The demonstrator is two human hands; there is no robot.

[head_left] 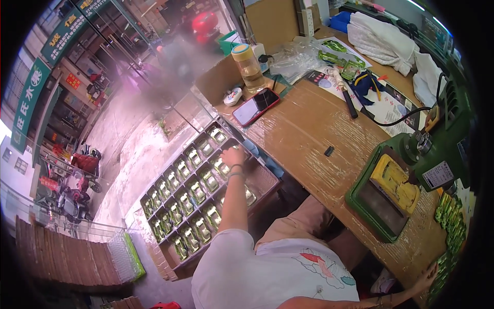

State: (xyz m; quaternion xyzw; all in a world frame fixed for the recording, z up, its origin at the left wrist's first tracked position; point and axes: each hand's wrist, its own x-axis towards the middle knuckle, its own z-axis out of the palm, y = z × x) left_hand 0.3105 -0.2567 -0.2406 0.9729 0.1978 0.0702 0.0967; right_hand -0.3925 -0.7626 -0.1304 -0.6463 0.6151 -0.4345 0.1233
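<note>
To the left of my seat a dark tray (267, 193) is divided into compartments, with small green-and-white pieces in rows. Reaching into its far right part, my left hand (234, 156) has its fingers bent down onto one green-and-white piece (222, 166). The fingertips are partly hidden by the hand itself. At the lower right rim of the view, my right hand (426, 279) lies beside a heap of shiny green pieces (448, 232), fingers stretched toward it. That hand is small and dim there.
On the wooden table (298, 129) stand a green machine (442, 139) with a yellow block (395, 184) on its bed, a phone (256, 107), a lidded bottle (248, 69) and white cloths (383, 44). Stacked brown sheets (62, 255) stand at the lower left. Beyond the glass is a street.
</note>
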